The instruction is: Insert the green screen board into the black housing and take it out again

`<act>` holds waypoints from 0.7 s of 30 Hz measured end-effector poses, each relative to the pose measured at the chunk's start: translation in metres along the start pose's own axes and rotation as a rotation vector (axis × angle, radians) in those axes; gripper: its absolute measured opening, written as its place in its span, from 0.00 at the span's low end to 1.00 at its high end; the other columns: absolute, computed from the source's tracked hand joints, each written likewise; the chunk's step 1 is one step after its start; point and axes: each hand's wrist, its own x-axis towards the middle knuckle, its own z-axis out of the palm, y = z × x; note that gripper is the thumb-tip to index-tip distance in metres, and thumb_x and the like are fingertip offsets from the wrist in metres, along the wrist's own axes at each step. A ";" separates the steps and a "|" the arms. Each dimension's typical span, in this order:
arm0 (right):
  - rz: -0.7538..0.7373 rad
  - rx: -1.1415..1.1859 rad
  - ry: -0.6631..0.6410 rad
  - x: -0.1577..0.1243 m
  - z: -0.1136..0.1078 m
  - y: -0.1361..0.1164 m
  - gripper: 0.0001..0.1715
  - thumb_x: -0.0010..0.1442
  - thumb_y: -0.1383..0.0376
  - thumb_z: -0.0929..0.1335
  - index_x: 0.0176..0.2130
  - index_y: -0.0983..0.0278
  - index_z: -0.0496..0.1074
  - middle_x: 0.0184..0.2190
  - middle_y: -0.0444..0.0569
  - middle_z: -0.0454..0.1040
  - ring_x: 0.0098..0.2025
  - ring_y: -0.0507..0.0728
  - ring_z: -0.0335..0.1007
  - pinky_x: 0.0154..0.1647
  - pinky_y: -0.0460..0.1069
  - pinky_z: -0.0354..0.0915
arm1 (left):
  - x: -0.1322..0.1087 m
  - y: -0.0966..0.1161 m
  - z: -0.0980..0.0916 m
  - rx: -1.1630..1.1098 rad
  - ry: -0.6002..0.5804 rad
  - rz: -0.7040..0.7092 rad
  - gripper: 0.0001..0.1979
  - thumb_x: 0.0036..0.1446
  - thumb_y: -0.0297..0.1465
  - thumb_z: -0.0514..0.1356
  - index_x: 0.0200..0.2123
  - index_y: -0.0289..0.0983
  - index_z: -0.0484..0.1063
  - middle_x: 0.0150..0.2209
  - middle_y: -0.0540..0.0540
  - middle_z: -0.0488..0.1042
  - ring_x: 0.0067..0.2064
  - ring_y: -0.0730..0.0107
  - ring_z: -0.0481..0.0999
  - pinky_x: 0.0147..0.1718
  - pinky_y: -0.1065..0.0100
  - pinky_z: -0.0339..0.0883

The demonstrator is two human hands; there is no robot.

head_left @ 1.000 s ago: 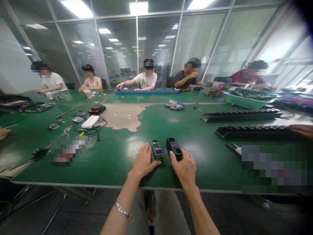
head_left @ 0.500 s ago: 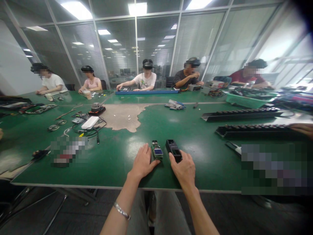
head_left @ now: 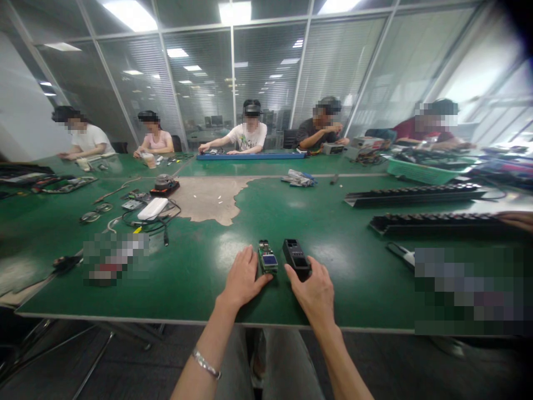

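A small green circuit board (head_left: pixel 265 250) with a dark-blue display lies on the green table. My left hand (head_left: pixel 242 279) rests along its left side, fingers stretched out, with the thumb at the board's near end. To its right lies a black plastic housing (head_left: pixel 295 253) with rectangular openings. My right hand (head_left: pixel 315 286) is around the near end of this housing. Its fingers lie along the right side and its thumb is spread off to the left, so the hold looks loose. The underside of both parts is hidden.
Two long black rails (head_left: pixel 433 224) lie to the right, with a green basket (head_left: pixel 428 171) of parts behind them. At left are a white box-shaped device (head_left: pixel 152 209) and cables (head_left: pixel 166 236). Several people sit across the table behind a long blue bar (head_left: pixel 250 156).
My right thumb has moved slightly left, away from the black housing, and its grip looks looser. My left hand and the circuit board stay nearly where they were.
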 end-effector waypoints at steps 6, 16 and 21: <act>-0.005 -0.004 -0.012 0.000 -0.003 -0.002 0.39 0.59 0.42 0.65 0.53 0.71 0.68 0.44 0.61 0.72 0.45 0.65 0.69 0.46 0.56 0.64 | 0.001 -0.001 0.001 0.024 -0.010 0.006 0.38 0.63 0.56 0.50 0.65 0.34 0.57 0.70 0.32 0.52 0.71 0.48 0.48 0.68 0.48 0.44; -0.026 0.007 -0.011 0.004 -0.005 -0.005 0.30 0.61 0.47 0.65 0.48 0.68 0.72 0.39 0.57 0.73 0.41 0.62 0.69 0.45 0.54 0.64 | 0.001 -0.002 0.002 0.022 -0.007 0.009 0.38 0.64 0.55 0.49 0.65 0.33 0.57 0.70 0.31 0.52 0.71 0.48 0.47 0.68 0.48 0.43; -0.047 0.067 0.043 0.011 -0.008 -0.013 0.28 0.61 0.47 0.66 0.45 0.67 0.74 0.36 0.54 0.75 0.38 0.60 0.69 0.43 0.53 0.64 | 0.001 -0.004 0.004 0.046 0.001 0.024 0.36 0.64 0.53 0.52 0.65 0.35 0.56 0.70 0.33 0.52 0.71 0.49 0.48 0.68 0.47 0.46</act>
